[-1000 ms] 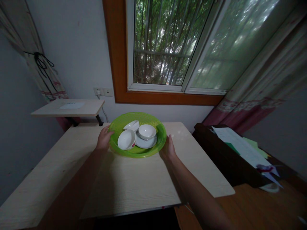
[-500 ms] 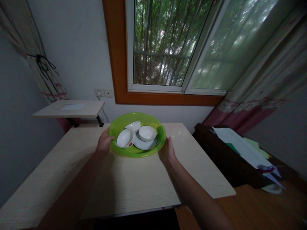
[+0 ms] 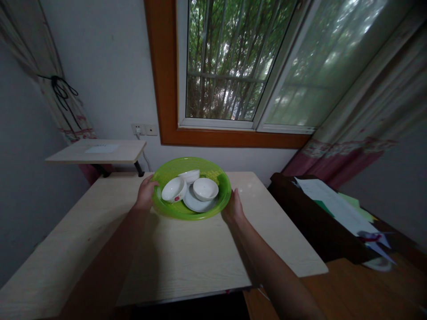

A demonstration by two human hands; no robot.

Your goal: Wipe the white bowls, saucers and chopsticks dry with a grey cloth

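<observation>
A round green plastic basin [image 3: 187, 215] is held between my two hands over the back of the pale wooden table. My left hand [image 3: 146, 192] grips its left rim, the thumb over the edge. On the opposite side my right hand [image 3: 234, 209] supports the right wall, its fingers partly hidden behind and under the basin. Inside lie a tilted white bowl with a red flower [image 3: 174, 190], a second tilted bowl [image 3: 189, 176] behind it, and a third white bowl [image 3: 206, 190] resting on a white plate [image 3: 196, 204].
The pale table [image 3: 200, 262] spreads in front of me. A small raised shelf [image 3: 96, 151] with a paper stands at the back left. At right, a dark brown piece of furniture [image 3: 296, 222] carries papers [image 3: 330, 202]. A window [image 3: 233, 62] is above.
The bowls and plate have shifted slightly within the basin; the rear bowl has slid a little right and the flowered bowl has tipped differently. Both hands keep their places.
</observation>
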